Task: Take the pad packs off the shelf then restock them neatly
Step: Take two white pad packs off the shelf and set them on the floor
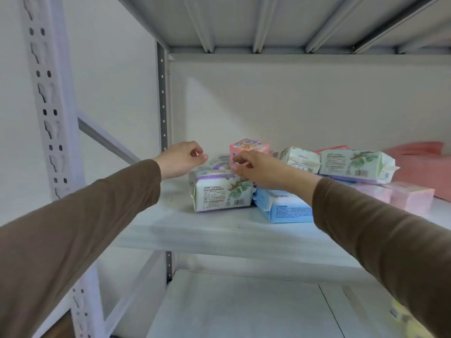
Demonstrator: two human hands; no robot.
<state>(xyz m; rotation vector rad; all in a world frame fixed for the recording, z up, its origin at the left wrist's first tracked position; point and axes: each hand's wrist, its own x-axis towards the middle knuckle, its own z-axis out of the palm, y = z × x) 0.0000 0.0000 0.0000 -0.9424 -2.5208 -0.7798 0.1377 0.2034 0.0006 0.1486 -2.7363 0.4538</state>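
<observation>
Several pad packs lie jumbled on the white shelf. A white pack with a purple stripe and flower print stands at the left of the pile, with a light blue pack beside it. Behind them a small pink pack sits on top. My right hand reaches in, and its curled fingers pinch the pink pack's lower left corner. My left hand hovers just left of the pile above the white pack, fingers curled with thumb against fingertip, holding nothing.
More white-green packs and pale pink packs lie to the right, with a salmon-pink bundle at the back right. A perforated upright post stands at the left. A lower shelf lies below and another shelf's underside close above.
</observation>
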